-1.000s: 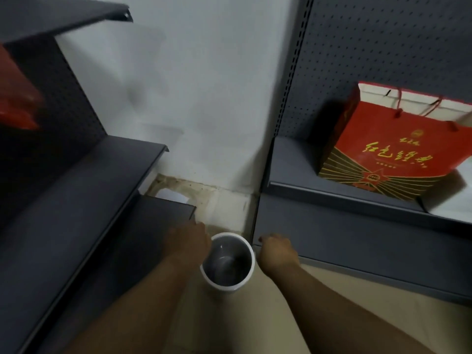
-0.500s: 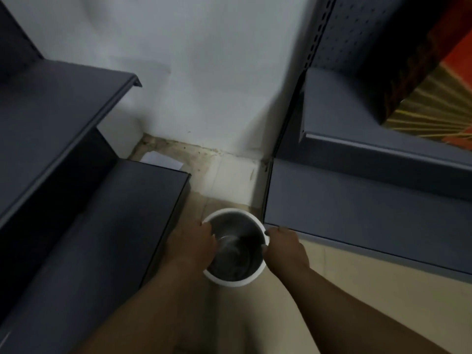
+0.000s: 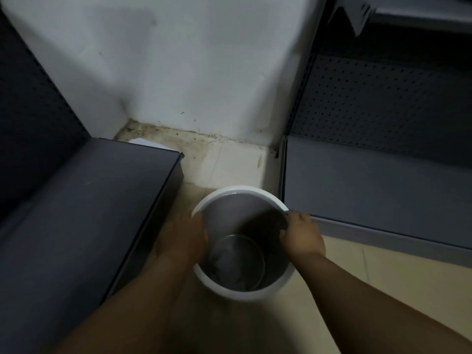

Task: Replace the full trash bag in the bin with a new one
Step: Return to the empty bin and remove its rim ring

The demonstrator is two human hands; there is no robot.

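A small round white bin [image 3: 238,292] with a grey inside stands on the beige floor between two grey shelf units. At its bottom lies something grey and crumpled [image 3: 236,264] that I cannot make out. My left hand [image 3: 182,238] grips the bin's left rim. My right hand [image 3: 301,237] grips the right rim, thumb over the edge. No trash bag shows clearly.
A dark grey shelf base [image 3: 84,213] stands close on the left, another [image 3: 378,190] on the right with a perforated back panel [image 3: 383,98]. A white wall [image 3: 178,67] with a stained floor strip [image 3: 204,146] is behind. A white scrap [image 3: 145,143] lies in the corner.
My view has dropped and moved closer to the bin; the red gift bag has left the view. Both hands went from beside the bin to gripping its rim.
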